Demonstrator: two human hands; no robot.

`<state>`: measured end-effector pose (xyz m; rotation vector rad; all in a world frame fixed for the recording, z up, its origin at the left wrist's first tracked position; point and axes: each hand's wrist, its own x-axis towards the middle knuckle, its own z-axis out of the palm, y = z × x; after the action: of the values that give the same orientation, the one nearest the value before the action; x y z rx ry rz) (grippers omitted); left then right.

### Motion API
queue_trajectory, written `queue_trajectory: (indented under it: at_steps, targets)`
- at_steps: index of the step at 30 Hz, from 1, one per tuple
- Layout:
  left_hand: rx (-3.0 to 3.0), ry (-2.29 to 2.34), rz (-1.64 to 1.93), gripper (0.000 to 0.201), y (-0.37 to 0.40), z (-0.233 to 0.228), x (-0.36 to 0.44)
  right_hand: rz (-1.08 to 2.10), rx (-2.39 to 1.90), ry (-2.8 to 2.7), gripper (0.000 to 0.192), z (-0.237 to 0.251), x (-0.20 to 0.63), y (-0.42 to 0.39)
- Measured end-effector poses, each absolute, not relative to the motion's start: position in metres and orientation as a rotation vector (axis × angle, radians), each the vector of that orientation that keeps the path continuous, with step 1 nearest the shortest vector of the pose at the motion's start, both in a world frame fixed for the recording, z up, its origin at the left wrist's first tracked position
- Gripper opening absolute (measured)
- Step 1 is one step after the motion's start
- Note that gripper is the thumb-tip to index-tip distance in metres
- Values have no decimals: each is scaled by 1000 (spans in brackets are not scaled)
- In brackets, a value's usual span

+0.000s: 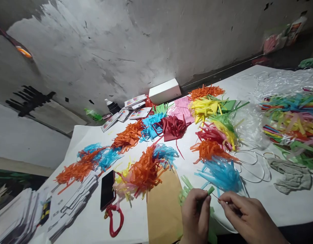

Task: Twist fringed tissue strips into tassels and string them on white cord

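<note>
My left hand [196,215] is closed around a bunch of green fringed paper [211,190], whose rolled end sticks up past the thumb and whose strips hang on both sides. Between my hands runs a thin reddish strand [215,196], reaching from that rolled end to my right hand [246,213], which pinches it between thumb and forefinger. Just beyond both hands lies a blue paper fringe [223,174], with an orange fringe [209,151] behind it. Under my left forearm side is a brown paper sheet [162,210].
White cord [264,178] loops beside a grey cloth [292,174] on the right, near multicoloured strips [296,132] and clear plastic [280,84]. To the left lie a phone [107,191], a red cord loop [111,222] and paper stacks [72,206]. A white box [165,91] stands by the wall.
</note>
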<state>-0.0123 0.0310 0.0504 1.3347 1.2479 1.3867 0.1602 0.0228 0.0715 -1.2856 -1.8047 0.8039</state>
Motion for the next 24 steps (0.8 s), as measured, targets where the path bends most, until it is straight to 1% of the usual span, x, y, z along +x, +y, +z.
queue_trajectory:
  at_steps: [3,6,9,13,17,24]
  targets:
    - [848,1099,1157,31,34,49,-14,793,-1270,-1763,24,73,161,23]
    - [468,794,968,40,38,49,-17,798,-1284,-1709,24,74,159,23]
    - [354,582,869,38,40,54,-18,837,-1236,-1713,25,75,157,22]
    - [340,433,832,34,39,64,-13,818,-1170,-1744,21,79,158,20]
    - [327,388,829,32,39,70,-10,813,-1158,-1752,18,78,158,19]
    - [324,376,812,31,38,67,-10,801,-1165,-1786,21,77,158,20]
